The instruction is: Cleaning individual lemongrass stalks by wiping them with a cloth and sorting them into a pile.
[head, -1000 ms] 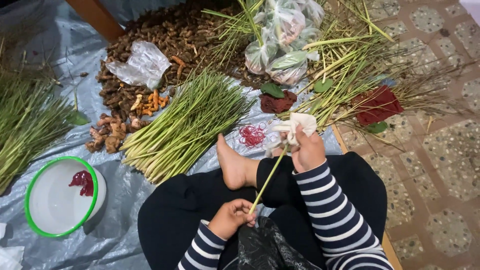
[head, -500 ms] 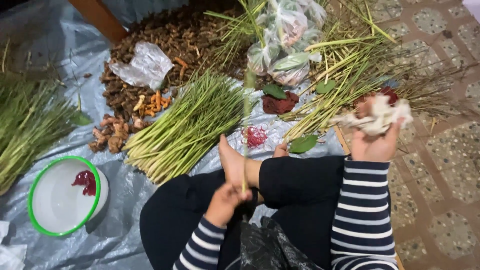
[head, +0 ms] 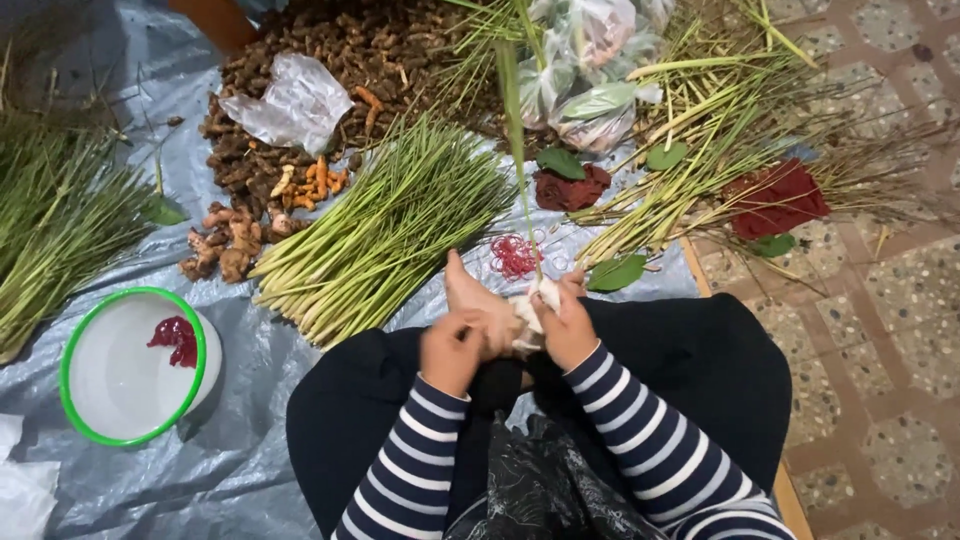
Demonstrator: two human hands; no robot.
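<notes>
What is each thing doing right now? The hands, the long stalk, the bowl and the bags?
Left hand: closed at the stalk's base.
Right hand: gripping a white cloth around the stalk.
Stalk: held upright.
White cloth: crumpled.
Bowl: upright, red bit inside.
Clear bag: crumpled, lying flat.
Stalk bundle: lying flat.

Centre: lemongrass bundle (head: 385, 235) on tarp (head: 240, 470).
Lower left: bowl (head: 75, 395).
Upper centre: pile of roots (head: 380, 50).
Lower centre: both hands (head: 510, 335) beside bare foot (head: 472, 297).
Upper right: loose stalks (head: 700, 170).
</notes>
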